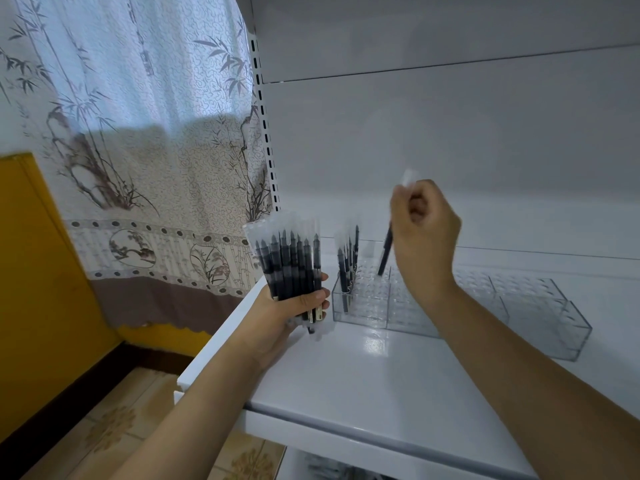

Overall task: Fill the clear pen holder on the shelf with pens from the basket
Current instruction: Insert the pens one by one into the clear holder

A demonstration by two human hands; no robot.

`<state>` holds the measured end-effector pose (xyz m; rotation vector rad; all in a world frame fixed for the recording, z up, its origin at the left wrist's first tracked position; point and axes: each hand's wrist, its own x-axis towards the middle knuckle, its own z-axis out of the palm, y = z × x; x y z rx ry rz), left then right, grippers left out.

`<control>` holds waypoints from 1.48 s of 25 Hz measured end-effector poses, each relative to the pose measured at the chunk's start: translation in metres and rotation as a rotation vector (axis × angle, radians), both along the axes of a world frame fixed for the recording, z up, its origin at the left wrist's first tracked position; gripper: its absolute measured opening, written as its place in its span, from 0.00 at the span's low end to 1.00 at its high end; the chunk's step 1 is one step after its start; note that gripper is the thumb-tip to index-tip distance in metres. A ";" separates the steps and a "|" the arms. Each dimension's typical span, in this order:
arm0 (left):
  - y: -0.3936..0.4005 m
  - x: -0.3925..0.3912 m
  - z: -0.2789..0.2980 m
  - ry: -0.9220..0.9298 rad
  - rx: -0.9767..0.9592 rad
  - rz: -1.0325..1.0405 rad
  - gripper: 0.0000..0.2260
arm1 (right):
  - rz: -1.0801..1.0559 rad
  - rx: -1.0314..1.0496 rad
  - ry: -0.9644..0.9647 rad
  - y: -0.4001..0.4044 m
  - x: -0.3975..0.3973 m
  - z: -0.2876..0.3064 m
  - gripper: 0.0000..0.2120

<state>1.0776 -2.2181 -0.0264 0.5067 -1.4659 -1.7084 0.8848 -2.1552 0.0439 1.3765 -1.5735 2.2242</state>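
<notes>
A long clear pen holder [540, 317] with many small holes lies on the white shelf [363, 382]. Several dark pens with clear caps [348, 261] stand upright in its left end. My left hand [294, 306] grips a bundle of several dark pens [291, 265], caps up, just left of the holder. My right hand [424, 233] pinches a single dark pen [386, 251] near its clear cap. That pen hangs tilted, tip down, over holes near the holder's back row. The basket is out of view.
The shelf's white back panel [450, 140] rises behind the holder. A slotted upright post [266, 133] marks the shelf's left side. A patterned curtain [145, 133] and a yellow wall [38, 271] lie to the left, with tiled floor [114, 424] below.
</notes>
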 end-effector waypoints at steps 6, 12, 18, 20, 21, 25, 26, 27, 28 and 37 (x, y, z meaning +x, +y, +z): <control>0.001 0.000 0.001 -0.018 -0.014 -0.001 0.21 | -0.033 0.185 0.164 -0.013 -0.018 -0.018 0.07; 0.001 -0.001 0.000 -0.040 -0.012 0.002 0.18 | 0.044 0.299 0.218 -0.019 -0.022 -0.018 0.07; 0.001 -0.001 0.000 -0.057 -0.012 -0.007 0.19 | 0.081 0.529 0.340 -0.029 -0.026 -0.029 0.08; 0.001 -0.001 0.000 -0.066 -0.014 -0.020 0.23 | 0.082 0.590 0.365 -0.032 -0.030 -0.031 0.09; 0.001 -0.001 0.000 -0.076 -0.013 -0.023 0.24 | 0.095 0.630 0.377 -0.033 -0.030 -0.031 0.10; 0.003 -0.002 0.000 -0.072 -0.005 -0.014 0.18 | -0.022 0.637 0.386 -0.030 -0.029 -0.029 0.13; 0.004 -0.002 0.001 -0.064 -0.005 -0.014 0.18 | -0.095 0.547 0.390 -0.026 -0.027 -0.025 0.13; 0.004 -0.002 0.002 -0.056 -0.009 -0.018 0.19 | -0.129 0.444 0.393 -0.021 -0.023 -0.018 0.13; 0.005 -0.001 0.003 -0.052 -0.017 -0.019 0.20 | -0.102 0.360 0.402 -0.014 -0.018 -0.011 0.14; 0.006 -0.001 0.006 -0.028 -0.031 0.001 0.19 | 0.397 0.376 0.208 0.006 0.017 0.005 0.06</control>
